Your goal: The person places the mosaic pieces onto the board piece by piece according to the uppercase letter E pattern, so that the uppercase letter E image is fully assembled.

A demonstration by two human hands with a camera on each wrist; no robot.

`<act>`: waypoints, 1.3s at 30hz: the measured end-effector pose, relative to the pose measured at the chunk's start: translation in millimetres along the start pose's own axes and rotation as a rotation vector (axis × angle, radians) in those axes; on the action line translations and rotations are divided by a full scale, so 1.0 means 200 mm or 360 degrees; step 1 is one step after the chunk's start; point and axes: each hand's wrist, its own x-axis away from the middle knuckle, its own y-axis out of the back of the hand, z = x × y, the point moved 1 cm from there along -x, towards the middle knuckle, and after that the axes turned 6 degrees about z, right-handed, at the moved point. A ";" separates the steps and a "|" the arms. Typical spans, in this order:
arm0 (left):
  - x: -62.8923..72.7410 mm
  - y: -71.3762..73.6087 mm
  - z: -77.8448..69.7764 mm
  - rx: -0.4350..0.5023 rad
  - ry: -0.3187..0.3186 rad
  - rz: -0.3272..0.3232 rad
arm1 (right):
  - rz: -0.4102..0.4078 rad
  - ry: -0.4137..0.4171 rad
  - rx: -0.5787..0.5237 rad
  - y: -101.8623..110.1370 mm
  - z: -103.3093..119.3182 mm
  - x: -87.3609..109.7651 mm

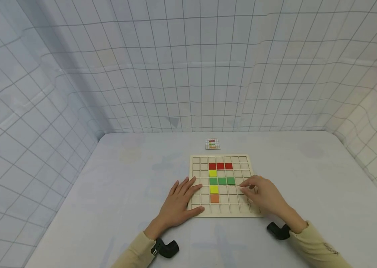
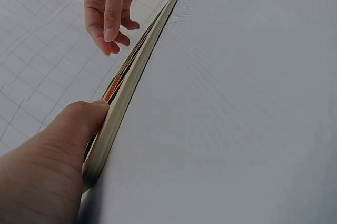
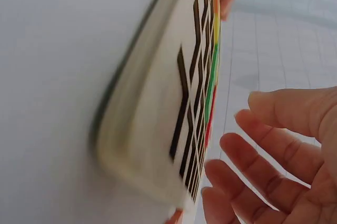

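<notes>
A pale wooden grid board (image 1: 225, 214) lies flat on the table. Three red tiles (image 1: 220, 166) form a row near its top, with three green tiles (image 1: 222, 181) in another row lower down. Single yellow tiles (image 1: 213, 173) sit above and below the leftmost green one, and an orange tile (image 1: 215, 198) is under the lower yellow. My left hand (image 1: 179, 204) rests with spread fingers on the board's left side, its thumb (image 2: 87, 116) touching the rim. Over the right side hovers my right hand (image 1: 265, 193), fingers loosely bent; between its thumb and fingertips (image 3: 258, 100) I see nothing.
A small card (image 1: 212, 144) with a coloured grid pattern lies behind the board. White cloth (image 1: 135, 193) covers the table, and gridded curtains (image 1: 188, 67) hang around it. Black wrist devices (image 1: 166, 248) are worn on both arms.
</notes>
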 end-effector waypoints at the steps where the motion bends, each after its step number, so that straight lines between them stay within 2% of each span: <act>1: 0.00 0.00 0.00 -0.0004 0.0002 0.0002 | -0.0020 -0.0032 0.0020 0.02 -0.01 0.01; 8: 0.00 0.00 0.00 -0.0011 0.0003 0.0007 | -0.0100 -0.0224 0.0168 0.10 -0.12 0.05; 12: 0.00 0.01 0.00 -0.0008 0.0004 0.0011 | -0.0076 -0.0329 0.0220 0.12 -0.17 0.08; 19: -0.01 0.00 0.00 -0.0016 -0.0008 0.0005 | 0.0001 -0.0313 0.0264 0.13 -0.23 0.09; 23: 0.00 0.00 0.00 -0.0010 -0.0010 -0.0001 | 0.0026 -0.0332 0.0229 0.14 -0.23 0.09; 31: 0.00 0.00 0.00 -0.0016 0.0000 0.0006 | 0.0044 -0.0544 0.0084 0.16 -0.24 0.11; 39: -0.01 0.00 0.00 -0.0008 -0.0003 0.0008 | 0.0062 -0.0546 0.0056 0.17 -0.25 0.13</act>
